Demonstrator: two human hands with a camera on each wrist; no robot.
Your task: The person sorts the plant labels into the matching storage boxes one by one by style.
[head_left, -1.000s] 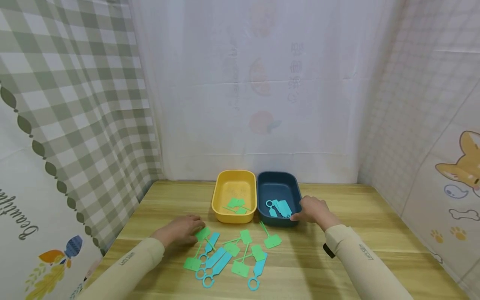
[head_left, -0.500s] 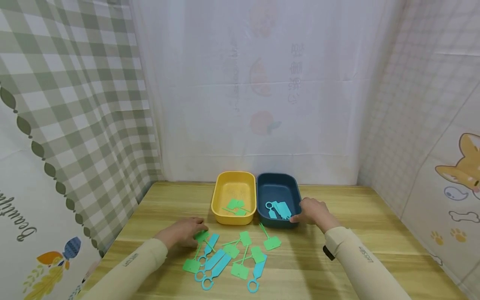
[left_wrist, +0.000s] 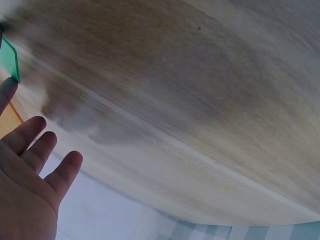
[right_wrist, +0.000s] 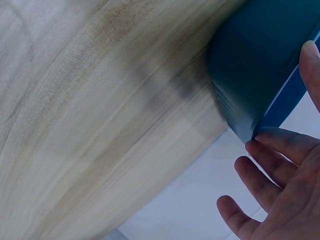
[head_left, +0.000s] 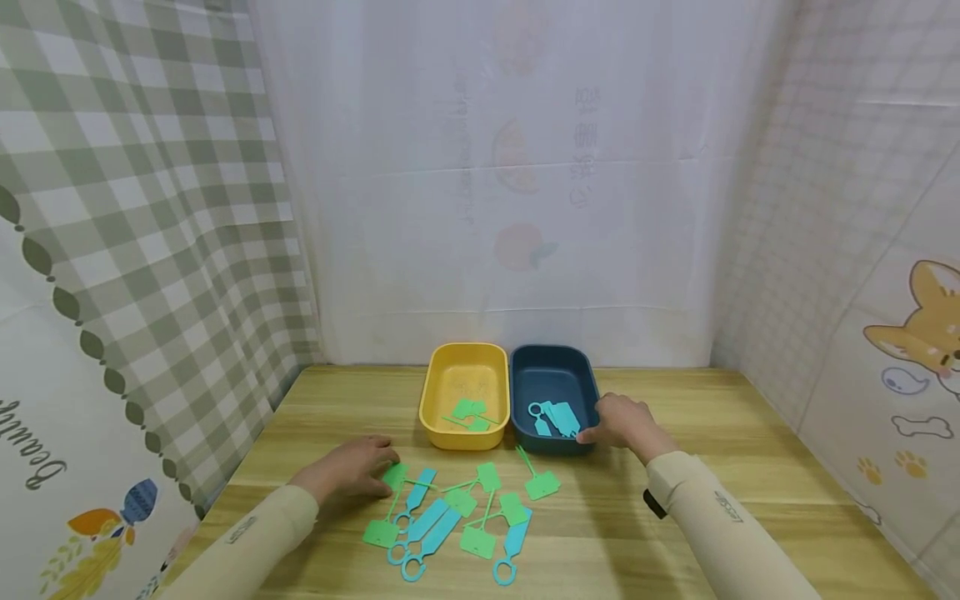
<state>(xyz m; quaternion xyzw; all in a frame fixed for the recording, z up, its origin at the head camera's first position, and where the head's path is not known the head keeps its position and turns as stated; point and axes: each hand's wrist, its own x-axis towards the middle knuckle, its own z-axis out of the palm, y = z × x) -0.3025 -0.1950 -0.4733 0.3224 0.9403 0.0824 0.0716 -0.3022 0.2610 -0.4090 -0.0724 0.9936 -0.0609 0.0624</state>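
Note:
My left hand point(head_left: 351, 468) is at the left edge of a scatter of tags, thumb and index finger pinching the flat plate of a green cable-tie tag point(head_left: 394, 476). In the left wrist view, the index fingertip meets the edge of that green tag point(left_wrist: 9, 60), and the other fingers spread loosely. My right hand point(head_left: 626, 423) holds the near right corner of a dark blue bin point(head_left: 551, 446) by its rim. The right wrist view has the thumb point(right_wrist: 312, 65) on the rim and the index finger against the bin's outside.
Left of the dark bin stands a yellow bin point(head_left: 463, 439) containing several green tags point(head_left: 469, 409). Several blue ring-ended tags point(head_left: 561, 418) lie inside the dark bin. Mixed green tags point(head_left: 477, 542) and blue tags point(head_left: 513, 537) overlap on the wooden table point(head_left: 600, 533).
The left hand has drawn slightly left and toward the body, and the green tag's plate has shifted with it while its strap swung round. My right hand stays on the bin.

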